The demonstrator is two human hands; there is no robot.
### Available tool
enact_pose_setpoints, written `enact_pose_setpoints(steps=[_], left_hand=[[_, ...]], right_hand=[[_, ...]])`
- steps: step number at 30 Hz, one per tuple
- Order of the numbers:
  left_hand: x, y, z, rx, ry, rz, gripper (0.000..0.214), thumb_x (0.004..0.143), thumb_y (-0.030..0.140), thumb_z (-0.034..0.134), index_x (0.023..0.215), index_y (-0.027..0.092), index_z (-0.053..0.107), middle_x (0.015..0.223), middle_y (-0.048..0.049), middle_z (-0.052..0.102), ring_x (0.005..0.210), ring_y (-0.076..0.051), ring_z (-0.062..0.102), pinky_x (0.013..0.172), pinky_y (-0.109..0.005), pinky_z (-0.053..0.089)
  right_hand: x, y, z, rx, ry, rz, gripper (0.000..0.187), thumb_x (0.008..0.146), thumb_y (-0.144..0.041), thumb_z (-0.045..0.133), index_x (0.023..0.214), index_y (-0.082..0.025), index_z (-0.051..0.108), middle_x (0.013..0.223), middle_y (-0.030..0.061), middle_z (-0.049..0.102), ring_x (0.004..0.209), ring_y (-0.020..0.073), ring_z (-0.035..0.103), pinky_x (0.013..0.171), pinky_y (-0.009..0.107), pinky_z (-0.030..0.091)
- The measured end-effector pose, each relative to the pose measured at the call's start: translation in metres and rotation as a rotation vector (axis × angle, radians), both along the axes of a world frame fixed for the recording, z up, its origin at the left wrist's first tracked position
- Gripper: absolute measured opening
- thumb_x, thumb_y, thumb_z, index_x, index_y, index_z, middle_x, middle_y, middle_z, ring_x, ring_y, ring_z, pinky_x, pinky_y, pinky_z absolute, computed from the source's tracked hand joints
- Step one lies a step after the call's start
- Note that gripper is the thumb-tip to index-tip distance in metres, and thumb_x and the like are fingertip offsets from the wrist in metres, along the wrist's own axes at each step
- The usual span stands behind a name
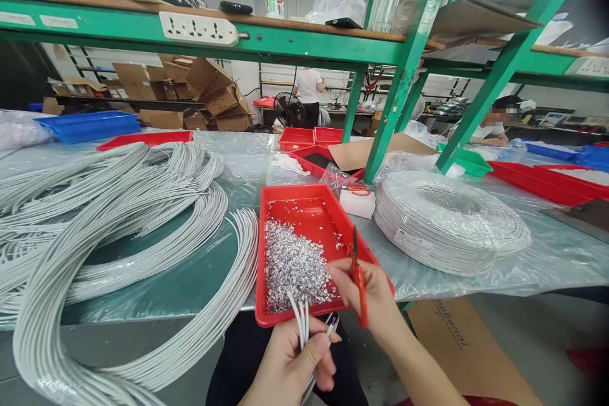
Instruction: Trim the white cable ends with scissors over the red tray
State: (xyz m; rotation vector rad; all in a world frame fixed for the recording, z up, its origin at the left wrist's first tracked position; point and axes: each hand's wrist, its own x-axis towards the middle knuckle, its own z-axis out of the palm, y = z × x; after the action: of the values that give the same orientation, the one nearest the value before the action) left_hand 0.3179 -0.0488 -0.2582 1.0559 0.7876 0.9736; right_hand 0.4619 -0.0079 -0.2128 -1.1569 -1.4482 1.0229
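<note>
Several white cables (301,322) are gripped in my left hand (295,355) below the near edge of a red tray (314,193). Some cable ends in that hand show stripped, dark inner wires. Orange-handled scissors (360,288) are held in my right hand (368,292), blades pointing up and away, over the tray's right side. My right thumb and index finger come close together, and whether anything small is between them I cannot make out. Small silvery foil scraps (297,263) lie heaped in the tray's left half. Left of the tray spread bundles of long white cable (190,342).
A large wrapped cable coil (450,219) sits right of the tray, beside a white box (356,202). Green shelf posts (404,70) rise behind it. A power strip (197,28) runs along the shelf. Two other people (308,85) are farther back.
</note>
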Motion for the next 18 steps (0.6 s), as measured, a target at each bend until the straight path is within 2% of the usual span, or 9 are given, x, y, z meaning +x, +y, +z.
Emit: enact_pose_setpoints(steps=[2,3,4,6,8,9,12,15,18], left_hand=[[0.002,-0.001,-0.003,0.145,0.099,0.072,0.037,0.074,0.049,0.063,0.078,0.014,0.072,0.075,-0.0101,0.070,0.070,-0.017,0.064,0.066,-0.025,0.048],[0.003,-0.001,-0.004,0.174,0.112,0.087,0.036,0.074,0.049,0.063,0.078,0.015,0.073,0.082,-0.0115,0.071,0.072,-0.018,0.063,0.067,-0.026,0.048],[0.002,-0.002,-0.006,0.166,0.099,0.088,0.036,0.074,0.049,0.063,0.080,0.016,0.073,0.084,-0.0112,0.070,0.066,-0.016,0.062,0.062,-0.024,0.047],[0.001,-0.001,-0.007,0.082,0.003,0.065,0.039,0.076,0.051,0.060,0.089,0.016,0.070,0.070,-0.0070,0.068,0.042,-0.006,0.047,0.043,-0.018,0.035],[-0.001,0.000,-0.005,0.000,-0.132,0.053,0.045,0.078,0.055,0.054,0.097,0.017,0.067,0.057,-0.0017,0.062,0.034,-0.001,0.031,0.037,-0.015,0.022],[-0.003,0.001,-0.004,-0.027,-0.190,0.062,0.046,0.078,0.056,0.054,0.098,0.017,0.067,0.056,-0.0006,0.060,0.034,-0.001,0.031,0.036,-0.015,0.022],[-0.005,0.004,0.003,-0.090,-0.264,0.137,0.041,0.072,0.052,0.064,0.087,0.015,0.069,0.057,0.0009,0.054,0.042,-0.006,0.044,0.040,-0.017,0.035],[-0.007,0.005,0.008,-0.087,-0.240,0.170,0.038,0.069,0.049,0.069,0.083,0.013,0.068,0.054,0.0032,0.051,0.040,-0.007,0.048,0.038,-0.017,0.039],[-0.009,0.004,0.010,-0.072,-0.206,0.188,0.038,0.069,0.049,0.069,0.088,0.016,0.063,0.055,0.0048,0.054,0.031,-0.002,0.045,0.032,-0.012,0.029]], right_hand=[[0.010,0.016,0.003,0.046,-0.112,-0.037,0.028,0.074,-0.041,0.061,0.060,-0.017,0.054,0.047,-0.0060,0.039,0.044,0.0106,0.034,0.045,0.024,0.029],[0.015,0.023,0.004,0.065,-0.148,-0.055,0.026,0.072,-0.035,0.063,0.056,-0.018,0.053,0.047,-0.0059,0.039,0.046,0.0111,0.035,0.047,0.024,0.030],[0.019,0.029,0.003,0.085,-0.187,-0.071,0.026,0.070,-0.030,0.064,0.051,-0.018,0.050,0.046,-0.0061,0.038,0.047,0.0116,0.035,0.048,0.025,0.031],[0.025,0.036,0.001,0.115,-0.253,-0.081,0.026,0.071,-0.022,0.061,0.048,-0.019,0.048,0.046,-0.0059,0.038,0.048,0.0129,0.039,0.051,0.025,0.033],[0.027,0.035,-0.002,0.128,-0.282,-0.030,0.011,0.073,-0.018,0.058,0.062,-0.017,0.057,0.053,-0.0039,0.048,0.056,0.0157,0.049,0.056,0.026,0.040],[0.027,0.031,-0.004,0.128,-0.276,0.020,0.005,0.074,-0.018,0.057,0.078,-0.017,0.060,0.062,-0.0020,0.055,0.063,0.0173,0.054,0.061,0.027,0.043],[0.029,0.009,-0.005,0.087,-0.223,0.227,0.045,0.077,-0.016,0.056,0.120,-0.017,0.043,0.093,0.0042,0.061,0.083,0.0183,0.058,0.078,0.031,0.048],[0.037,-0.015,0.001,-0.006,-0.268,0.430,0.054,0.075,-0.011,0.054,0.126,-0.018,0.038,0.107,0.0096,0.058,0.092,0.0191,0.058,0.085,0.034,0.047],[0.048,-0.029,0.009,-0.075,-0.375,0.519,0.056,0.072,-0.011,0.058,0.125,-0.015,0.043,0.114,0.0133,0.056,0.101,0.0233,0.056,0.088,0.038,0.046]])
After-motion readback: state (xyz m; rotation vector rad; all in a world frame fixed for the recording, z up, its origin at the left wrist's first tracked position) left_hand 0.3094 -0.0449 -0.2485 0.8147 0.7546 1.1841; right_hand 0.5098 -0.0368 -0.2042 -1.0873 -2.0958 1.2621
